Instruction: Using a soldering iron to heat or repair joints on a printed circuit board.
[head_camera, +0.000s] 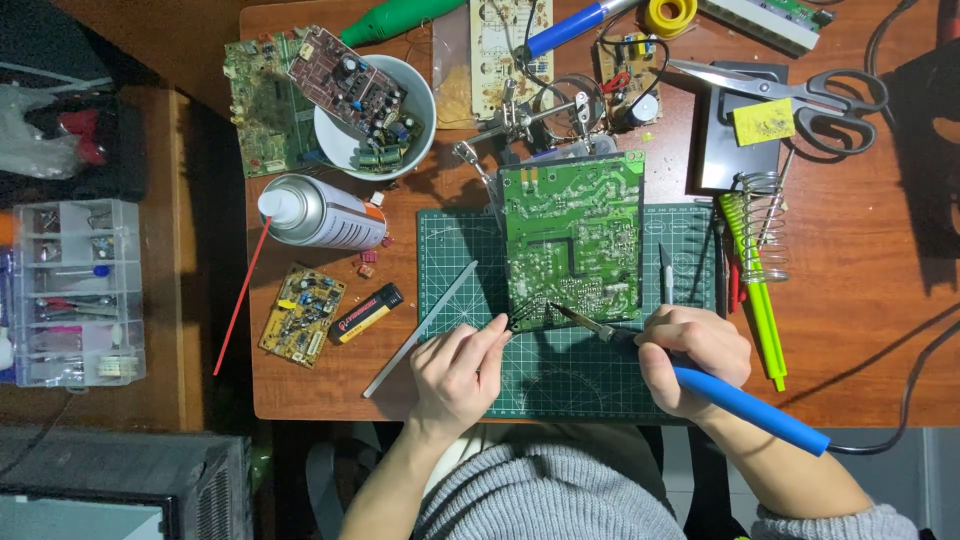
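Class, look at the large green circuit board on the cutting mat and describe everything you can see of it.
The green circuit board is a rectangular panel lying flat, solder side up, its green face covered with pale traces and silvery solder points. Its lower part rests on the dark green gridded cutting mat; its top edge reaches past the mat toward a helping-hands clamp stand. At its lower edge, tweezers held in the left hand meet it, and the tip of a blue-handled soldering iron, held in the right hand, touches it.

A white bowl (331, 128) holding a brown circuit board (350, 85) stands near the desk's (860, 260) far left corner, with a spray can (320, 212) lying just in front of it. Grey scissors (800, 95) lie at the far right, beside a coiled metal stand (765, 215) and a green-handled tool (755, 285). A small yellow circuit board (301, 314) and a black-and-yellow lighter (366, 312) lie side by side on the left.
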